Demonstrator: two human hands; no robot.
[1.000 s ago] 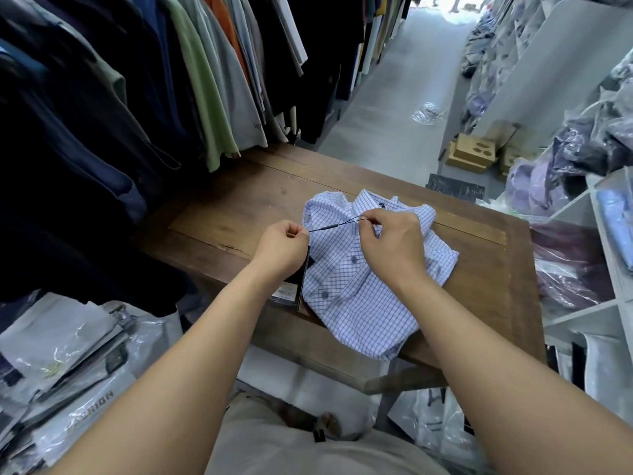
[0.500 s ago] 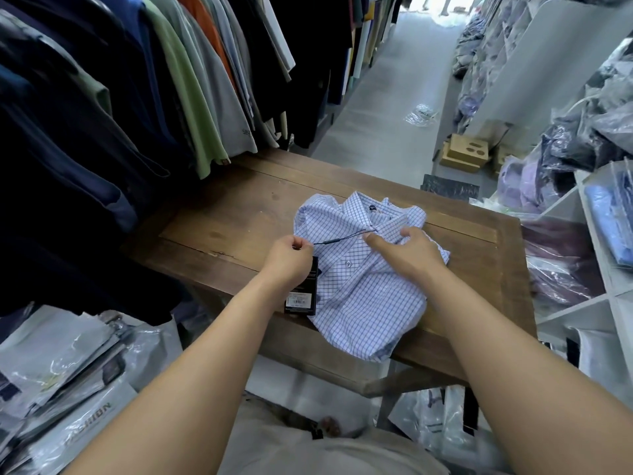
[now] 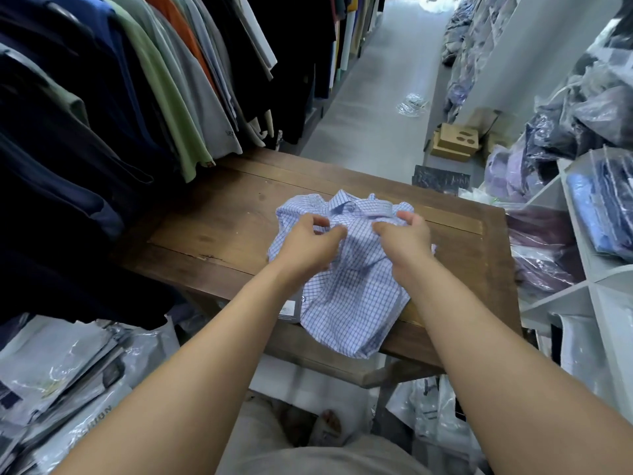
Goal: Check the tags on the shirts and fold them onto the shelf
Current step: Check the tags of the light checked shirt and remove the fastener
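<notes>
Head view: left hand (image 3: 308, 243) and right hand (image 3: 406, 240) each curl into the checked shirt (image 3: 349, 303) just below its collar, pinching cloth. It lies folded on the wooden bench (image 3: 212, 228), tag (image 3: 287, 308) peeking out beside the left forearm. Likely light, soft and floppy; best held at both shoulders.

Bare wood of the surface (image 3: 212, 231) lies open at left-centre of the frame, with a narrower strip along its right edge. The checked shirt (image 3: 349, 303), gripped by the left hand (image 3: 308, 243) and right hand (image 3: 406, 241), fills the middle. Hanging clothes (image 3: 164, 97) crowd the upper left, overhanging the far corner; the shelf (image 3: 582, 245) of bagged garments (image 3: 596, 214) walls the right.
</notes>
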